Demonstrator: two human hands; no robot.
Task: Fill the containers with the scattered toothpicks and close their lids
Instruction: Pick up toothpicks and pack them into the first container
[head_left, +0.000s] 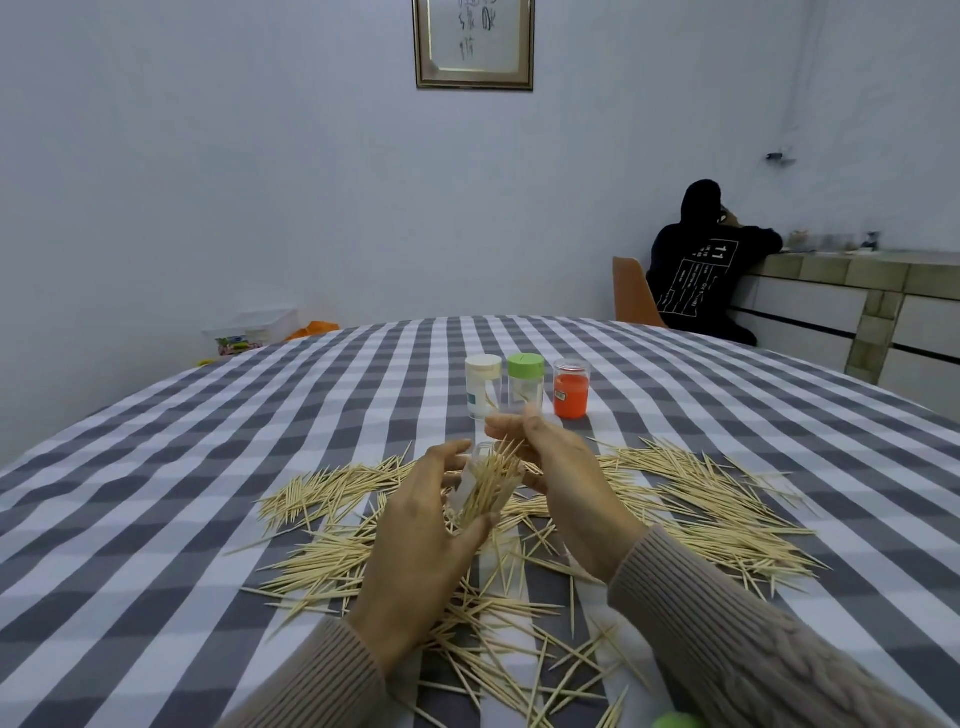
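From the head camera, you look down at a round table under a grey-and-white checked cloth (156, 493). Your left hand (421, 525) curls its fingers and thumb round a clear plastic toothpick container (475, 486), tilted toward you and lifted just above the cloth, with a sheaf of pale wooden toothpicks (493, 480) sticking out of its open mouth. Your right hand (550, 457) is at the mouth, fingers bent and seemingly pinching the bundle's tips — the exact grip is hard to make out.

Loose scattered toothpicks (717, 514) lie in a wide ring around both hands, so most of the job looks undone. You seem to be mid-fill on this container; the next move likely calls for settling the sheaf fully inside, then gathering another aligned bunch.

Beyond your hands stand three more small containers in a row: a cream-lidded clear container (483, 387), a green-lidded clear container (525, 384) and an orange-tinted clear container (571, 389). A green lid (675, 721) peeks in at the bottom edge.

Labels on the containers are too small to read. A framed sheet of brush writing (474, 41) hangs on the wall, illegible. A seated person in a dark hooded top (701, 270) faces away — the number 11 shows on the back.
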